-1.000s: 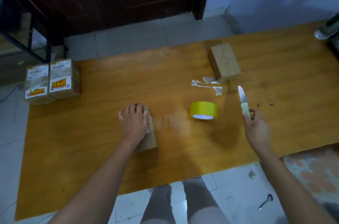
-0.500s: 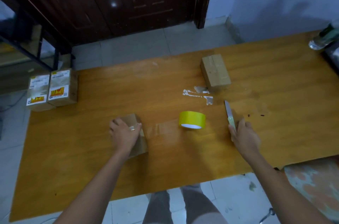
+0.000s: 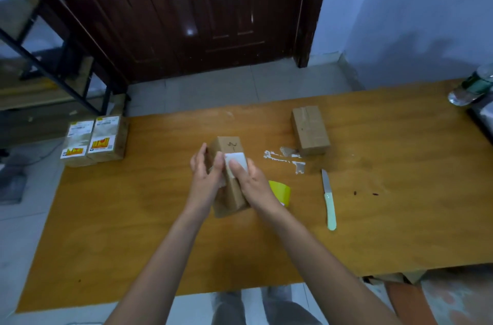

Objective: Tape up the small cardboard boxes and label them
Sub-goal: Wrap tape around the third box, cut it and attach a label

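Both my hands hold a small brown cardboard box [image 3: 231, 192] tilted up above the middle of the wooden table [image 3: 138, 231]. My left hand [image 3: 205, 178] grips its left side. My right hand [image 3: 250, 183] grips its right side, with the thumb on a white label [image 3: 237, 159] on the box's top face. A yellow tape roll [image 3: 281, 190] lies just right of my right hand, partly hidden by it. A knife [image 3: 328, 199] with a pale green handle lies on the table further right. Another brown box [image 3: 310, 129] sits at the back.
Two taped and labelled boxes [image 3: 93, 142] stand side by side at the table's back left corner. White paper scraps [image 3: 284, 158] lie in front of the back box. A plastic bottle [image 3: 470, 88] lies at the far right edge. A dark door stands behind.
My right hand has let go of the knife, which now lies on the table, and has come over to the box. Both hands have lifted the box toward the table's middle.
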A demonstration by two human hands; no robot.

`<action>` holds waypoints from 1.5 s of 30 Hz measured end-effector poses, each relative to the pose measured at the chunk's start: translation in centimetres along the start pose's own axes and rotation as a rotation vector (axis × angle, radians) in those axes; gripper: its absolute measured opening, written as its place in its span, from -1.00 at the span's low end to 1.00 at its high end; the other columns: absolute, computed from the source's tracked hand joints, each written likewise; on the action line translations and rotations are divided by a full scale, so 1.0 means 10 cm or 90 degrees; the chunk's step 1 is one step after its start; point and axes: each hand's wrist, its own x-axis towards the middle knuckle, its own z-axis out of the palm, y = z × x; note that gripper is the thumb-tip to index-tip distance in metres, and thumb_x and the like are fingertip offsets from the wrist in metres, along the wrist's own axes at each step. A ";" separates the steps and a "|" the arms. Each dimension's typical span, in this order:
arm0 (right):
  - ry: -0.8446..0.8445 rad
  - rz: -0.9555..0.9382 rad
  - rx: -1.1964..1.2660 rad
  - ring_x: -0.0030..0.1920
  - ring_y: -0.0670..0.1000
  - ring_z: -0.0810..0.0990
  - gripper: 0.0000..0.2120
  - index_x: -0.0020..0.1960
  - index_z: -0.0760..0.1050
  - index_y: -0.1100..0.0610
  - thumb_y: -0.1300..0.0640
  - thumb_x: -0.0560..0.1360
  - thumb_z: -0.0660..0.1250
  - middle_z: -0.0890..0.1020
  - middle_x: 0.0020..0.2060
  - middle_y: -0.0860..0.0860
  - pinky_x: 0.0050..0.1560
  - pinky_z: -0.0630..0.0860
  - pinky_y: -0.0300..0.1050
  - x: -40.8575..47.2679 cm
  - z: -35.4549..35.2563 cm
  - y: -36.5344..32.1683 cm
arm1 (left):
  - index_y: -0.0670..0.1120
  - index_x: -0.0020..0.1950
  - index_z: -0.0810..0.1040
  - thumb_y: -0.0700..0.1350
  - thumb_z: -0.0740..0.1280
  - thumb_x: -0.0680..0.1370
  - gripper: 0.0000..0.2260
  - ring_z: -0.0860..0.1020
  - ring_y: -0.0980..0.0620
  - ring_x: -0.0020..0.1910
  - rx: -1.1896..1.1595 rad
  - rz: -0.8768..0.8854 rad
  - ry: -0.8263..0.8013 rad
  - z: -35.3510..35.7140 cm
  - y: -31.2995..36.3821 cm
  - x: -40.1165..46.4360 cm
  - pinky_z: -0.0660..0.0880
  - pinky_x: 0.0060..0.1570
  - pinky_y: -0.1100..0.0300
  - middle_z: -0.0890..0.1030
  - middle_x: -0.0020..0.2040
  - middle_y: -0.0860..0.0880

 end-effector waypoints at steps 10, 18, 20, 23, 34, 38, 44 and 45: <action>0.061 0.048 0.072 -0.01 -0.04 0.62 -0.64 -0.02 0.60 0.04 -0.03 0.67 0.05 0.68 -0.03 0.01 -0.03 0.54 -0.24 -0.01 -0.21 -0.06 | -0.07 0.46 0.33 -0.03 0.36 0.56 -0.50 0.60 0.03 0.11 -0.189 -0.100 -0.012 0.03 -0.02 -0.17 0.55 0.13 0.05 0.53 0.32 -0.07; 0.101 -0.063 -0.267 0.08 -0.02 0.59 -0.31 0.24 0.44 -0.01 -0.47 0.31 0.25 0.62 0.06 -0.09 0.08 0.53 0.01 -0.10 -0.35 -0.22 | -0.09 0.19 0.52 0.07 0.24 0.62 -0.73 0.60 0.18 -0.02 0.005 -0.025 0.012 0.25 0.06 -0.22 0.51 -0.05 0.33 0.63 0.00 0.08; 0.084 -0.093 -0.338 0.12 0.07 0.59 -0.37 0.35 0.39 0.11 -0.31 0.47 0.24 0.65 0.08 0.03 0.09 0.51 0.03 -0.08 -0.36 -0.23 | -0.06 0.12 0.49 0.06 0.18 0.65 -0.78 0.55 0.24 -0.13 0.079 0.028 0.065 0.31 0.05 -0.25 0.39 -0.24 0.45 0.57 -0.09 0.16; 0.100 -0.125 -0.398 0.16 0.17 0.57 -0.35 0.46 0.26 0.24 -0.22 0.57 0.15 0.63 0.13 0.17 0.13 0.48 0.05 -0.11 -0.38 -0.18 | -0.11 0.06 0.52 0.00 0.06 0.69 -0.71 0.52 0.00 -0.12 0.154 0.092 0.109 0.34 0.02 -0.27 0.36 -0.17 0.22 0.60 -0.09 0.01; 0.108 -0.046 -0.379 0.04 0.13 0.60 -0.33 0.10 0.57 0.09 -0.42 0.47 0.01 0.65 0.00 0.09 0.06 0.52 0.06 -0.18 -0.39 -0.05 | -0.04 0.08 0.43 0.13 0.26 0.59 -0.75 0.58 -0.05 -0.04 0.148 -0.009 0.101 0.38 -0.04 -0.40 0.47 -0.09 0.10 0.61 -0.02 -0.02; 0.144 -0.044 -0.384 0.02 0.10 0.60 -0.45 0.00 0.60 0.10 -0.37 0.45 0.21 0.66 -0.05 0.06 0.03 0.53 0.04 -0.15 -0.27 -0.05 | -0.04 0.08 0.45 0.09 0.21 0.63 -0.79 0.60 -0.13 0.02 0.171 0.024 0.123 0.33 -0.07 -0.42 0.52 0.01 -0.03 0.64 0.03 -0.10; 0.135 -0.071 -0.390 -0.04 0.15 0.58 -0.54 -0.09 0.55 0.20 -0.21 0.56 0.19 0.64 -0.09 0.15 -0.09 0.46 -0.02 -0.10 -0.12 -0.01 | -0.17 0.12 0.55 0.01 0.09 0.68 -0.67 0.58 -0.19 0.00 0.207 0.082 0.113 0.12 -0.11 -0.35 0.48 -0.04 -0.01 0.65 0.03 -0.16; 0.130 -0.071 -0.379 -0.07 0.16 0.58 -0.58 -0.15 0.52 0.18 -0.17 0.57 0.21 0.63 -0.12 0.16 -0.15 0.41 -0.06 -0.10 -0.11 -0.01 | -0.18 0.10 0.56 -0.01 0.07 0.69 -0.66 0.58 -0.19 -0.02 0.211 0.085 0.105 0.07 -0.12 -0.33 0.46 -0.07 0.01 0.65 0.01 -0.17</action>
